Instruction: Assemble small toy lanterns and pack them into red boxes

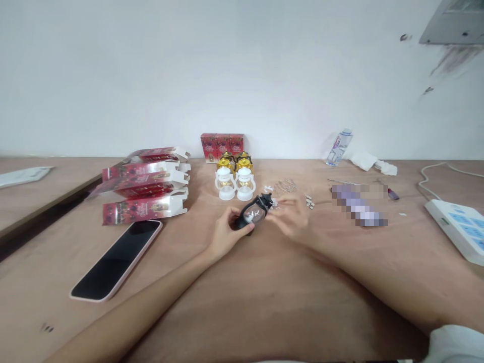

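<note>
My left hand (pixel 226 233) is closed round the base of a small black lantern (pixel 254 212) that lies tilted just above the wooden table (pixel 264 297). My right hand (pixel 289 218) is at the lantern's top end, blurred by motion, so its fingers cannot be read. Behind them stand two white lanterns (pixel 234 183) and two gold lanterns (pixel 235 161). Thin wire handles (pixel 286 185) and small metal bits (pixel 309 201) lie just beyond my right hand.
Flat red and white cartons (pixel 145 184) are stacked at the left, with a pink-edged phone (pixel 118 259) in front. Three red boxes (pixel 222 145) stand by the wall. A water bottle (pixel 339 147), crumpled tissue (pixel 372 163) and a white power strip (pixel 457 228) are at the right.
</note>
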### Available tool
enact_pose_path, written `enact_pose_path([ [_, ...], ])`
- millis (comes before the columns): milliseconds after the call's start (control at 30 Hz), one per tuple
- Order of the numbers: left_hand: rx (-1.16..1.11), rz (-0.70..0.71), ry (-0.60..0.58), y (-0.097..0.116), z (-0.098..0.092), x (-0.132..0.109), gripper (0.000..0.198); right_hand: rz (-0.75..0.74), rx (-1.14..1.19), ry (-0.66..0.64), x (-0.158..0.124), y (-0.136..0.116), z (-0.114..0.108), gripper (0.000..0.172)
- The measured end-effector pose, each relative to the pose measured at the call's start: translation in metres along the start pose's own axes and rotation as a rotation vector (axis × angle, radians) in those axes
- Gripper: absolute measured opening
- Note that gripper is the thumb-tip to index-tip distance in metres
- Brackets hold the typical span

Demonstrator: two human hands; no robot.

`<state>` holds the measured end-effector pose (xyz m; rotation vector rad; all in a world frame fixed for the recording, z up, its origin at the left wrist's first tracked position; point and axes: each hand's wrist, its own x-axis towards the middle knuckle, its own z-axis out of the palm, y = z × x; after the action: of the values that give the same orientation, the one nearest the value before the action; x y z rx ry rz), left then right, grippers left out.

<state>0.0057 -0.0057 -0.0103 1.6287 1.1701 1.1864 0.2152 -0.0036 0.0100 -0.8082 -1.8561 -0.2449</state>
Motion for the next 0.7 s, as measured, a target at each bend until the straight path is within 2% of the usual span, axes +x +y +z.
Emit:
enact_pose_path([
  [67,-0.044,0.028,-0.062,-0.001,0.000,-0.001,0.040,-0.230,-0.055,-0.011,-0.006,-0.005,0.004,0.008],
  [133,-0.081,0.030,-0.117,-0.002,-0.001,-0.001,0.042,-0.317,-0.078,0.048,-0.012,-0.007,0.009,0.018],
  [233,-0.119,0.021,-0.177,-0.003,0.001,-0.002,0.042,-0.169,-0.018,0.098,-0.018,-0.006,0.014,0.048],
  [300,-0.136,0.052,-0.230,-0.002,0.002,-0.003,0.040,0.004,0.085,0.024,-0.020,-0.005,0.016,0.070],
  [367,-0.072,0.121,-0.277,0.000,0.001,-0.005,0.035,0.146,0.213,-0.117,-0.020,-0.004,0.017,0.083],
  [467,0.290,0.291,-0.303,0.009,-0.010,-0.001,0.034,0.282,0.326,-0.245,-0.022,-0.003,0.019,0.081],
  [567,0.788,0.431,-0.231,0.019,-0.039,0.010,0.042,0.373,0.311,-0.193,-0.023,-0.005,0.020,0.074],
  [633,1.115,0.405,-0.131,0.025,-0.066,0.018,0.038,0.419,0.275,-0.114,-0.023,-0.006,0.020,0.071],
  [700,1.371,0.300,-0.026,0.028,-0.093,0.022,0.035,0.467,0.220,-0.045,-0.022,-0.005,0.020,0.065],
])
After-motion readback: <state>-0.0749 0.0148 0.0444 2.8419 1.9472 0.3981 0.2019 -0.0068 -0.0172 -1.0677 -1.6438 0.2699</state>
